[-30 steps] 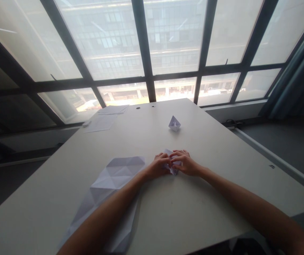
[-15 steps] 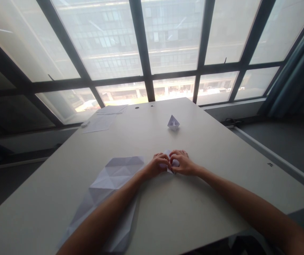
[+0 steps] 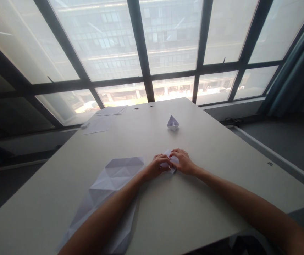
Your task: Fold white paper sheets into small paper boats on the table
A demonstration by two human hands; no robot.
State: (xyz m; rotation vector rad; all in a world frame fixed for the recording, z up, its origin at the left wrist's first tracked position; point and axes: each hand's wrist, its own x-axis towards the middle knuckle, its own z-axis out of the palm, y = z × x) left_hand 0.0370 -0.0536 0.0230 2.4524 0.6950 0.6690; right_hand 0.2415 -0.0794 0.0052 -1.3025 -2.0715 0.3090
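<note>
Two bare hands meet low over the broad white counter [image 3: 157,219], and it's close work: the left hand [image 3: 155,165] curls thumb and fingers around the left side of a small folded piece of white paper [image 3: 175,160], while the right hand [image 3: 183,161] grips its right side. Fingers cover much of it, so the exact shape can't be told. Looks like a fold being shaped or pressed, right here between the fingertips! The next move, I'd judge, calls for lining up the edges and creasing firmly without letting the layers spring apart.

Just to the left, a large white paper sheet with a grid of creases [image 3: 110,182] runs beneath the left forearm. Straight beyond the hands, well clear of them, sits a small white paper boat with a pointed sail [image 3: 173,124], the nearest thing to a container, its hollow showing only folded paper. Farther off, at the counter's far left, thin flat white paper sheets [image 3: 98,124] overlap loosely.
</note>
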